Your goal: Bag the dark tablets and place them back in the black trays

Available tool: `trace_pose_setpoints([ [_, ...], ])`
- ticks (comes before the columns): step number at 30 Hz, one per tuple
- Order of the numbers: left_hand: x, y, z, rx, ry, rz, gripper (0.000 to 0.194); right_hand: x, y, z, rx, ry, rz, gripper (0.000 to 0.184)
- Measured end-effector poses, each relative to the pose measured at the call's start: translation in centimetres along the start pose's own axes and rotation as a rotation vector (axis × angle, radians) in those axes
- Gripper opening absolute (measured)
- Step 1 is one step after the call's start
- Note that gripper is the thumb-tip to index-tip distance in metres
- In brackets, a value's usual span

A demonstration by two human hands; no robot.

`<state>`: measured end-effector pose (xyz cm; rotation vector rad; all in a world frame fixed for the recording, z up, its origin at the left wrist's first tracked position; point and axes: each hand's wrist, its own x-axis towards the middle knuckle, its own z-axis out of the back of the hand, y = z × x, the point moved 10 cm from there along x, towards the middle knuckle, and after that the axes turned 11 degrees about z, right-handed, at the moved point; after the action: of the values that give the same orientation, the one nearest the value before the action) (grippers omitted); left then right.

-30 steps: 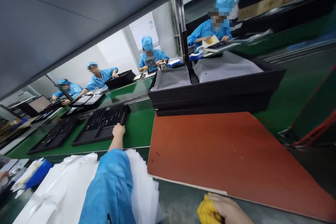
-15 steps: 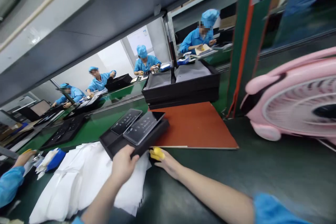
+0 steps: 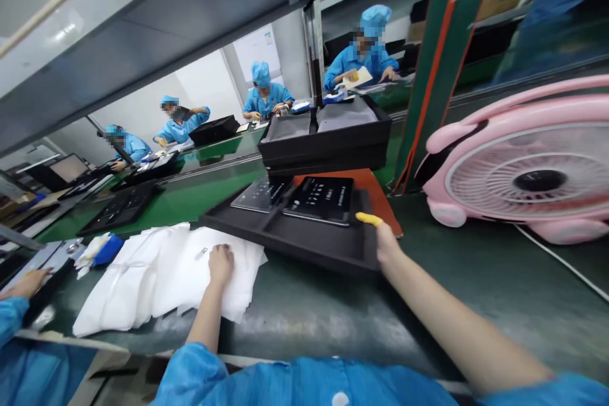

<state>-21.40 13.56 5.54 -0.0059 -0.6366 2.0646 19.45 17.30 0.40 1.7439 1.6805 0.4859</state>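
My right hand (image 3: 387,241), with yellow finger covers, grips the right end of a shallow black foam tray (image 3: 316,238). Its covered finger lies over the rim and its other fingers are hidden. Two dark-screened tablets (image 3: 320,200) with small white print rest in the tray, on either side of a divider. To the left, my left hand (image 3: 221,264) is on a pile of white thin sleeves (image 3: 176,273), its fingers curled down against the top one. The tray stands tilted, partly over a reddish-brown board (image 3: 380,196).
Behind the tray is a large black box (image 3: 328,143) with grey sheets. A pink fan (image 3: 518,165) stands at right. At far left, a co-worker's hand (image 3: 28,282) is by another tray. A blue packet (image 3: 108,250) lies near the sleeves. A shelf (image 3: 166,32) hangs overhead.
The tray has moved right, over the board, and turned. My left hand has let go of it and come onto the sleeves. My right hand has moved right and taken hold of the tray's end.
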Motion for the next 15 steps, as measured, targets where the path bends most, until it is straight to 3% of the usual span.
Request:
trace_pose_setpoints([
  [4,0.3,0.1,-1.9,0.222,0.107,-0.116,0.027,-0.5,1.6,6.0,-0.324,-0.063,-0.079,0.012],
  [7,0.3,-0.2,-1.8,0.285,0.120,-0.141,0.035,-0.7,3.7,7.6,-0.655,-0.027,-0.030,0.021],
  [9,0.4,-0.2,-1.6,0.301,0.122,-0.123,0.038,-0.8,6.2,8.0,-1.038,-0.046,0.039,0.027],
  [12,0.9,-0.1,-1.7,0.230,0.141,-0.067,0.041,-1.8,10.5,6.9,-1.607,-0.163,0.124,0.033],
  [14,1.2,0.0,-2.0,0.156,0.172,-0.029,0.039,-3.4,11.4,4.2,-1.866,-0.194,0.190,0.042],
  [15,1.4,0.2,-2.2,0.130,0.193,-0.004,0.037,-4.3,10.8,1.9,-1.960,-0.137,0.254,0.045],
])
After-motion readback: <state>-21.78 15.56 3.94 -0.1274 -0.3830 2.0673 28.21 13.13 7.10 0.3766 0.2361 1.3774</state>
